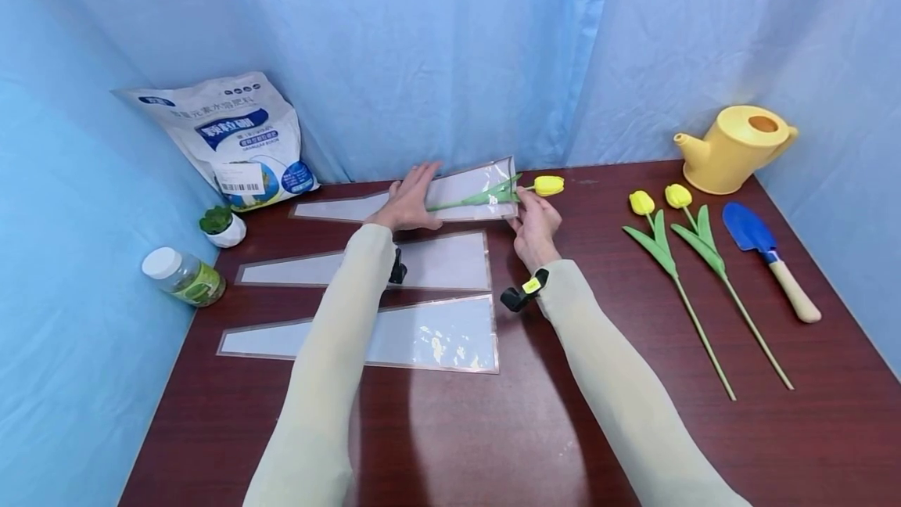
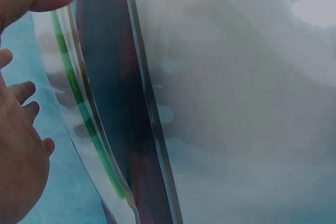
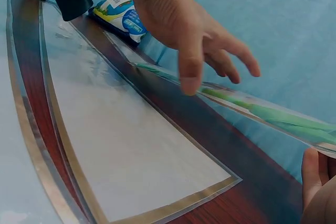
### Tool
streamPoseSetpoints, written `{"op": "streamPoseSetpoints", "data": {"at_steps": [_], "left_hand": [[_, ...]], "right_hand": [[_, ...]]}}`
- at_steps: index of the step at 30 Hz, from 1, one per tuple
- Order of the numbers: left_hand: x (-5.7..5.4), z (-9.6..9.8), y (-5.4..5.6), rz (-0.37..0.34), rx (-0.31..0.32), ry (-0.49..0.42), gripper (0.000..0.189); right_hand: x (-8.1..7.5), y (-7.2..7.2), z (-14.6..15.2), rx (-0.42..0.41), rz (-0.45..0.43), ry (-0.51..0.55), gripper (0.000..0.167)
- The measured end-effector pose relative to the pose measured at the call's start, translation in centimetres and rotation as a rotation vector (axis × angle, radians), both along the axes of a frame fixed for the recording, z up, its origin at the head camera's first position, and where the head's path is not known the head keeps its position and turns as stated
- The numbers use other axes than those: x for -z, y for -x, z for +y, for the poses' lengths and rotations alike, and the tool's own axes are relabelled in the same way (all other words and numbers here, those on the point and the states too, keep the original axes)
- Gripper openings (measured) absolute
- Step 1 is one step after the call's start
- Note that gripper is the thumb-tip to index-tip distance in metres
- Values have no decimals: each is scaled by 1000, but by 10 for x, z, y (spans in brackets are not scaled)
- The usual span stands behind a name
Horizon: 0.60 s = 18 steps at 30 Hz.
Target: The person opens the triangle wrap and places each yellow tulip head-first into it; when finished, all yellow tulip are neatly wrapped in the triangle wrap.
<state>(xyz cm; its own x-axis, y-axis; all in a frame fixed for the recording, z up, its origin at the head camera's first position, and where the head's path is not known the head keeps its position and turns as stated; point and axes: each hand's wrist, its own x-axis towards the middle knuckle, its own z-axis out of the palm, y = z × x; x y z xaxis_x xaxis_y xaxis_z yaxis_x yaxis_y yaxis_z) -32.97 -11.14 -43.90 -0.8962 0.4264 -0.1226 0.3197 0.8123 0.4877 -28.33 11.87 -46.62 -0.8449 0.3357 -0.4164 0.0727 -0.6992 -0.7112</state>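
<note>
Clear tapered plastic sleeve [image 1: 464, 185]: likely light, slippery, best held where my right grip [image 1: 537, 227] pinches its broad end; left grip [image 1: 408, 203] wide.

It looks like a curtained-off booth with a gardening or florist's setting: blue cloth [image 1: 422, 45] hangs round a dark table [image 1: 493, 429] bearing tulips [image 1: 707, 251], clear-edged sleeves [image 1: 446, 263], a watering can [image 1: 728, 151], a trowel [image 1: 749, 227] and fertiliser [image 1: 235, 131].

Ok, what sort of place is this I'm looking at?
Probably a staged flower-wrapping table: blue curtains hang behind it, a yellow tulip is partly inside a tapered clear-fronted sleeve, and a yellow watering can stands at the back.
</note>
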Motion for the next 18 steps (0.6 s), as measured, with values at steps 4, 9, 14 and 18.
{"op": "streamPoseSetpoints", "data": {"at_steps": [4, 9, 14, 18], "left_hand": [[2, -2, 1, 1, 33, 80, 111], [5, -2, 1, 47, 63, 165, 106], [6, 0, 0, 106, 61, 190, 101], [3, 2, -1, 151, 67, 190, 99]], "right_hand": [[0, -1, 1, -7, -6, 1, 5], [-1, -1, 2, 3, -14, 14, 2], [-2, 1, 3, 4, -23, 22, 7], [0, 1, 6, 15, -19, -17, 11]]}}
